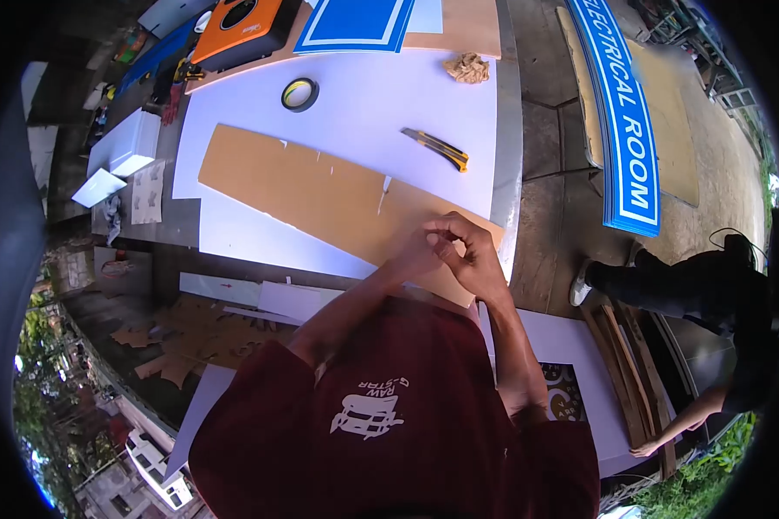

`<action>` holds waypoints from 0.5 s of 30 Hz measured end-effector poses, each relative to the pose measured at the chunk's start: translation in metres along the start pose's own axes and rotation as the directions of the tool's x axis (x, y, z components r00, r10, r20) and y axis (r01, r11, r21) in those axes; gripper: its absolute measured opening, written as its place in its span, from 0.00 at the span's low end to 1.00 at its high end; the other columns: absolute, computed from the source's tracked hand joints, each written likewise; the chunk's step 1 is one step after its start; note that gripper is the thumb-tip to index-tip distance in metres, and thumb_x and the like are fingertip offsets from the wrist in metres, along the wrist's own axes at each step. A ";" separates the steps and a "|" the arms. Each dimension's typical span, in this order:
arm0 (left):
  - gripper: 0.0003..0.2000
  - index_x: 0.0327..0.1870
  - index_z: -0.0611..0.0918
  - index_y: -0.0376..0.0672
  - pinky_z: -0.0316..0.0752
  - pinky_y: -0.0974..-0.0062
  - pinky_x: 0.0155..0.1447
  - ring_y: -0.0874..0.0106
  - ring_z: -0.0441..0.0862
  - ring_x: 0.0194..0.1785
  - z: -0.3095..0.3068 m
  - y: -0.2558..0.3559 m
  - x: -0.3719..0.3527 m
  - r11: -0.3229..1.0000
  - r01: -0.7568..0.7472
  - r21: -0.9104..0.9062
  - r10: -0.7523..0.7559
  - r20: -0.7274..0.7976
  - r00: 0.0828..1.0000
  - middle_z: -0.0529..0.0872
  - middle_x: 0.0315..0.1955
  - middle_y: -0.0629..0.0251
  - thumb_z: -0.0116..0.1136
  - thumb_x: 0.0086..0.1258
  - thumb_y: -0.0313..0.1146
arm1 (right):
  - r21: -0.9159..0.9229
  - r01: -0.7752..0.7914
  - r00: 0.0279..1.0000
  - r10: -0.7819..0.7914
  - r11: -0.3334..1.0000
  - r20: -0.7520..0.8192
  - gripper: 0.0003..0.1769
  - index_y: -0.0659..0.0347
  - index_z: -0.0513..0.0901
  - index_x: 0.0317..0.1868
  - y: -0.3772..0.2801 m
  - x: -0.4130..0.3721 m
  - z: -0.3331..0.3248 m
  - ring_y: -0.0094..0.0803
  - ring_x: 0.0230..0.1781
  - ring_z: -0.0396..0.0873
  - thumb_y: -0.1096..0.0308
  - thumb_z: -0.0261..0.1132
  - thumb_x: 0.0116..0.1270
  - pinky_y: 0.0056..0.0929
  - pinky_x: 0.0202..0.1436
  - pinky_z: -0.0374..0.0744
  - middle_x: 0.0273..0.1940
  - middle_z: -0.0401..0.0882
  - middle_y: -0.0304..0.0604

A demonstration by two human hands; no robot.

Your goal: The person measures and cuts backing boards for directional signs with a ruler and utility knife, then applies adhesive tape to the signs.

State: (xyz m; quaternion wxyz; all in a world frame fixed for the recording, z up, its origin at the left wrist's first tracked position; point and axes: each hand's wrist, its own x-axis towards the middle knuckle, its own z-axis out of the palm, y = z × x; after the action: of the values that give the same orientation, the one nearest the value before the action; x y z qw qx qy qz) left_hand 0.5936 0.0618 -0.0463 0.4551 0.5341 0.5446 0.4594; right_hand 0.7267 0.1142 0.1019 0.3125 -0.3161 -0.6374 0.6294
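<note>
One tape roll (299, 94) lies far left on the white board (363, 95). The brown strip (312, 182) slants rightward across the board, with a utility knife (437, 149) beyond it. At its near right end I see the left hand (417, 257) and right hand (474, 259) together, the right fingers pinching the strip. I cannot tell the left's grip.

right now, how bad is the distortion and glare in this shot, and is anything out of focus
Head view: heavy fisheye, black corners, and the blue ELECTRICAL ROOM sign bows into a curve; soft even daylight, the white sheet bright but without glare; the cardboard strip and utility knife are sharp, only the rim smears.
</note>
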 end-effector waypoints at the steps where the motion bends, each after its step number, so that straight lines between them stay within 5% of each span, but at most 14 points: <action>1: 0.15 0.52 0.82 0.39 0.78 0.59 0.57 0.55 0.83 0.51 -0.004 -0.020 0.005 0.894 0.026 0.447 -0.123 0.189 0.974 0.85 0.43 0.54 0.61 0.65 0.27 | -0.090 -0.046 0.998 0.041 0.995 -0.055 0.11 0.65 0.86 0.50 0.024 -0.006 -0.008 0.36 0.39 0.84 0.76 0.66 0.67 0.30 0.44 0.81 0.42 0.85 0.46; 4: 0.15 0.54 0.81 0.40 0.77 0.57 0.59 0.53 0.81 0.53 -0.017 -0.009 -0.016 0.850 -0.116 0.513 0.119 0.028 0.993 0.84 0.47 0.54 0.60 0.65 0.28 | -0.356 -0.152 0.983 0.103 0.922 -0.151 0.10 0.66 0.85 0.47 0.073 -0.027 -0.024 0.39 0.35 0.85 0.75 0.66 0.66 0.33 0.40 0.82 0.39 0.85 0.49; 5: 0.20 0.58 0.80 0.42 0.77 0.57 0.61 0.51 0.78 0.57 -0.029 -0.011 -0.023 0.854 -0.031 0.519 0.006 0.050 0.999 0.82 0.52 0.54 0.63 0.64 0.29 | -0.443 -0.170 0.980 0.106 0.880 -0.167 0.09 0.66 0.85 0.46 0.085 -0.031 -0.028 0.40 0.35 0.85 0.75 0.66 0.66 0.35 0.40 0.82 0.38 0.85 0.49; 12: 0.19 0.57 0.81 0.41 0.77 0.60 0.60 0.54 0.79 0.55 -0.149 -0.043 -0.064 0.778 0.191 0.599 0.074 -0.389 0.918 0.83 0.50 0.54 0.66 0.64 0.29 | -0.532 -0.230 0.973 0.184 0.815 -0.140 0.06 0.66 0.85 0.40 0.132 -0.044 -0.008 0.46 0.34 0.86 0.71 0.66 0.68 0.38 0.40 0.82 0.37 0.86 0.52; 15: 0.20 0.57 0.80 0.40 0.76 0.58 0.57 0.53 0.79 0.53 -0.226 -0.065 -0.081 0.716 0.314 0.624 0.127 -0.557 0.821 0.83 0.48 0.53 0.66 0.63 0.30 | -0.476 -0.291 0.956 0.262 0.830 -0.129 0.10 0.67 0.84 0.36 0.128 -0.026 0.022 0.37 0.28 0.84 0.67 0.65 0.72 0.33 0.36 0.80 0.29 0.85 0.48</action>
State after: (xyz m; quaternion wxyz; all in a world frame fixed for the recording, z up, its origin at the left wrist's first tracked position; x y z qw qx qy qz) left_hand 0.3609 -0.0234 -0.0734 0.0642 0.4744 0.8122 0.3333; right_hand 0.7262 0.0816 -0.0261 0.1462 -0.4919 -0.7140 0.4763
